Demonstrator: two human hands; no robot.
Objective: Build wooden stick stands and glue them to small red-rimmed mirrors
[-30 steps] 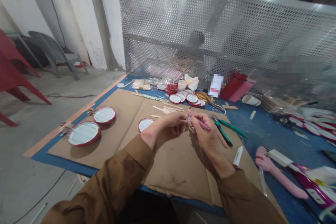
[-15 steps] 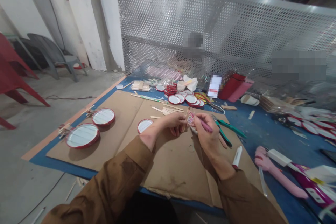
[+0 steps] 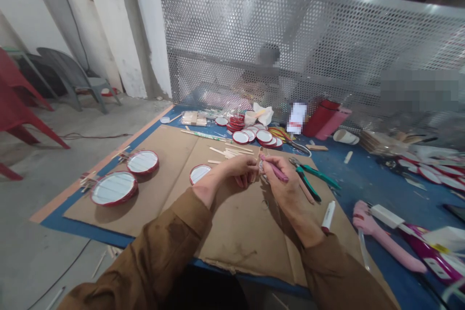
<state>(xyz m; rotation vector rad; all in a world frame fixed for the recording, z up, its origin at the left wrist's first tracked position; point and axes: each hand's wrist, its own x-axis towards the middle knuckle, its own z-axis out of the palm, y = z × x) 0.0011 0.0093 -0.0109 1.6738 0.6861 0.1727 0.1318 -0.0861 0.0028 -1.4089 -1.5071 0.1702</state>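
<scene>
Above the cardboard sheet [image 3: 232, 232], my left hand [image 3: 238, 167] pinches a small wooden craft stick [image 3: 260, 151] between thumb and fingers. My right hand [image 3: 286, 186] is closed round a pink pen-shaped tool [image 3: 278, 170]; its tip meets the stick. The exact kind of tool is unclear. Under the hands, the fingers partly hide a small whitish patterned piece. Left of my hands lies a white disc with a red rim [image 3: 199, 173], partly covered by my forearm. Loose craft sticks [image 3: 230, 152] are scattered just beyond the left hand.
Green-handled pliers [image 3: 308, 181] and a white marker [image 3: 329, 216] lie to the right. Two larger red-rimmed discs [image 3: 114, 188] with sticks attached stand at left. Stacked discs [image 3: 267, 136], red rolls [image 3: 321, 118] and a pink hammer-shaped tool [image 3: 388, 242] are farther out. A perforated metal panel [image 3: 225, 24] closes the back.
My right hand has shifted slightly left and closer to the left hand, carrying the pink tool along the stick. My left hand stays nearly still.
</scene>
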